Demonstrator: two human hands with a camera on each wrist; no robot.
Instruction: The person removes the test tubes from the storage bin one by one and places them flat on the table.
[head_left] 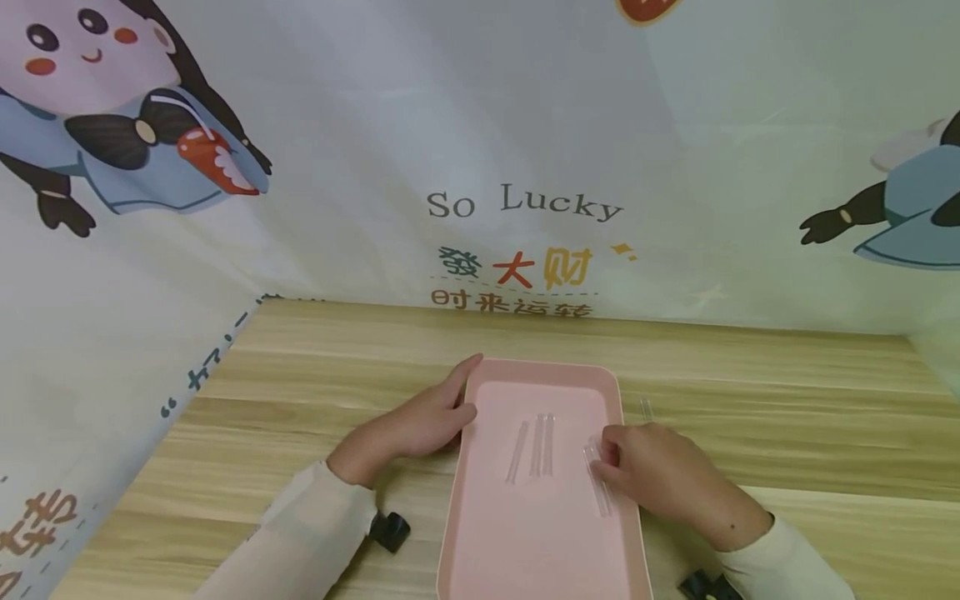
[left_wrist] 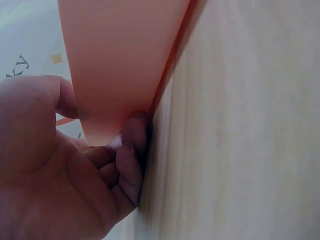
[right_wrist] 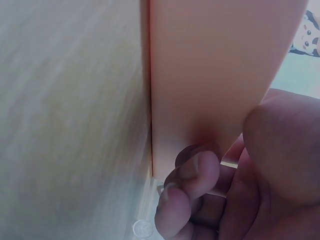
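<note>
A pink rectangular tray (head_left: 547, 550) lies on the table with several thin clear tubes inside it. At its far left corner my left hand (head_left: 416, 421) grips the side, thumb at the rim; the left wrist view shows the fingers (left_wrist: 131, 167) curled low against the outer wall. My right hand (head_left: 667, 471) reaches over the right rim. Its thumb and forefinger pinch at the clear tubes (head_left: 602, 498) along the tray's right side, partly hiding them. Its other fingers (right_wrist: 192, 175) are bent outside the wall. Three more tubes (head_left: 536, 446) lie near the tray's middle.
Another clear tube (head_left: 647, 408) is on the wood-grain table (head_left: 787, 400), just beyond my right hand. A pale printed cloth (head_left: 712, 167) hangs behind the table and along its left side. Black wrist gear (head_left: 390, 531) sits below my left sleeve.
</note>
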